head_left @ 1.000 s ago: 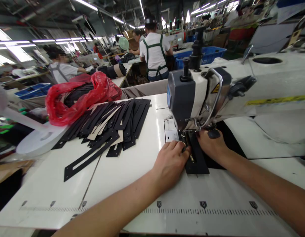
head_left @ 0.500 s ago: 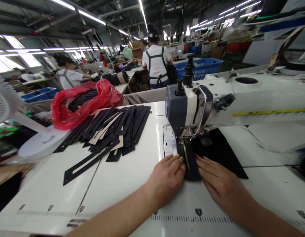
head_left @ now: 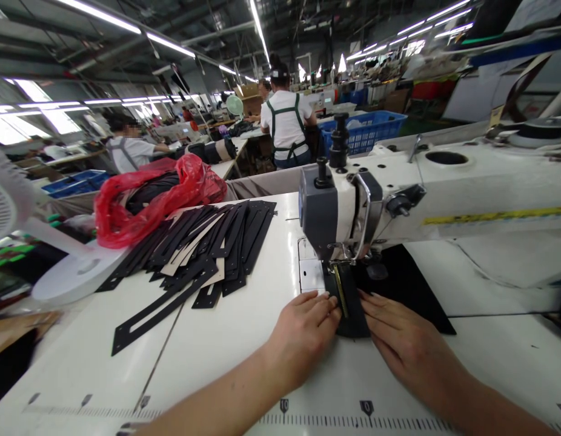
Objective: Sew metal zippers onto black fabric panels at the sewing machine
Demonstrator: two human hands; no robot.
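Now the right hand (head_left: 412,345) is resting lower in the frame, its fingers, like the left hand's fingers (head_left: 314,306), lying flat along the black zippered strip (head_left: 353,315).

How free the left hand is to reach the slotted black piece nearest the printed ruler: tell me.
Likely yes: the slotted black piece lies left of the left hand on the tabletop, away from the sewing machine. The fingers would first have to leave the zippered piece.
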